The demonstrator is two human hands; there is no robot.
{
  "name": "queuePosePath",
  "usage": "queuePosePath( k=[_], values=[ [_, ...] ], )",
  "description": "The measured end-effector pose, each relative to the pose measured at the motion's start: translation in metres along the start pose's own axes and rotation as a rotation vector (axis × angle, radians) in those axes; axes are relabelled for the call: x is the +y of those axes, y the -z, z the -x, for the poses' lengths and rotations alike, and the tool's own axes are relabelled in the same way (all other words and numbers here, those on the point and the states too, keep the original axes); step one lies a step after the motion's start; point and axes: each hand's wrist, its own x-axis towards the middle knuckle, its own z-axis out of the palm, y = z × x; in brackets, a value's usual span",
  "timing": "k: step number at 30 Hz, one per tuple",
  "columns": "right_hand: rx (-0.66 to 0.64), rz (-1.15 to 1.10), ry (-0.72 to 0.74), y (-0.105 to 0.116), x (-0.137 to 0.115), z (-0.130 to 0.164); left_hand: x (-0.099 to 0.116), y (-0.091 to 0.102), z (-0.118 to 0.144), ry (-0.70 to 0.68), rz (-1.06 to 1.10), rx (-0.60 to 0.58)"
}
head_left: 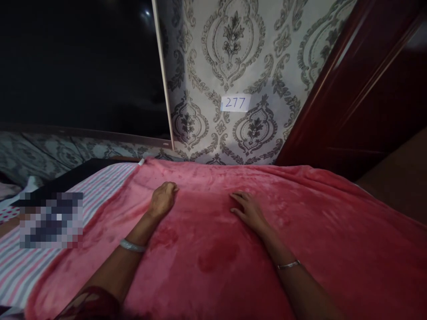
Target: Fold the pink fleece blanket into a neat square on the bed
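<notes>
A pink plush blanket (213, 222) lies spread out in front of me, with darker brushed patches in its pile. My left hand (163, 198) is closed on the blanket's surface toward its far side, its fingers curled together on the fabric. To the right, my right hand (247, 209) rests on the same blanket with thumb and fingers apart. A faint crease runs across the fabric between both hands.
Striped cloth (110, 184) shows along the blanket's left side, with a blurred-out patch (50, 220) over it. Behind are a large dark screen (80, 66), patterned wallpaper (230, 58) with a paper label (235, 103) reading 277, and a dark red wooden panel (353, 89).
</notes>
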Motion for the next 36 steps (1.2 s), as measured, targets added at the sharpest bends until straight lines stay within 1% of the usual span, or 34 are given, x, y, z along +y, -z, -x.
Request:
queuePosePath(
  k=[3, 6, 8, 10, 12, 15, 17, 19, 22, 26, 29, 32, 34, 36],
  values=[
    [0.014, -0.002, 0.003, -0.004, -0.008, -0.005, -0.002, 0.002, 0.000, 0.005, -0.054, 0.012],
    [0.021, 0.011, -0.009, -0.003, -0.015, -0.008, -0.002, 0.006, 0.002, -0.022, -0.049, 0.037],
    [0.060, 0.036, -0.015, 0.001, -0.018, -0.008, -0.001, 0.009, 0.003, -0.051, -0.033, 0.050],
    [0.132, 0.056, -0.016, 0.005, -0.020, -0.007, 0.000, 0.013, 0.004, -0.072, -0.033, 0.051],
    [0.174, 0.053, -0.020, 0.007, -0.020, -0.005, 0.002, 0.015, 0.005, -0.090, -0.044, 0.004],
    [0.106, 0.019, -0.029, 0.004, -0.017, -0.001, 0.004, 0.015, 0.007, -0.133, -0.036, -0.168],
    [0.066, -0.003, -0.029, 0.001, -0.015, 0.002, 0.004, 0.013, 0.009, -0.149, -0.017, -0.240],
    [0.082, -0.017, -0.027, -0.001, -0.014, 0.005, 0.004, 0.012, 0.011, -0.146, -0.001, -0.230],
    [0.147, -0.041, -0.021, 0.001, -0.014, 0.007, 0.004, 0.012, 0.015, -0.158, 0.018, -0.206],
    [0.192, -0.075, 0.006, 0.007, -0.014, 0.009, 0.003, 0.019, 0.019, -0.171, 0.024, -0.262],
    [0.182, -0.101, 0.037, 0.009, -0.011, 0.010, -0.007, 0.034, 0.027, -0.161, 0.020, -0.316],
    [0.168, -0.119, 0.037, 0.009, -0.010, 0.011, -0.025, 0.052, 0.040, -0.129, -0.018, -0.367],
    [0.147, -0.124, 0.024, 0.008, -0.010, 0.011, -0.037, 0.061, 0.047, -0.088, -0.035, -0.363],
    [0.122, -0.127, 0.012, 0.007, -0.010, 0.011, -0.047, 0.067, 0.052, -0.048, -0.044, -0.346]
  ],
)
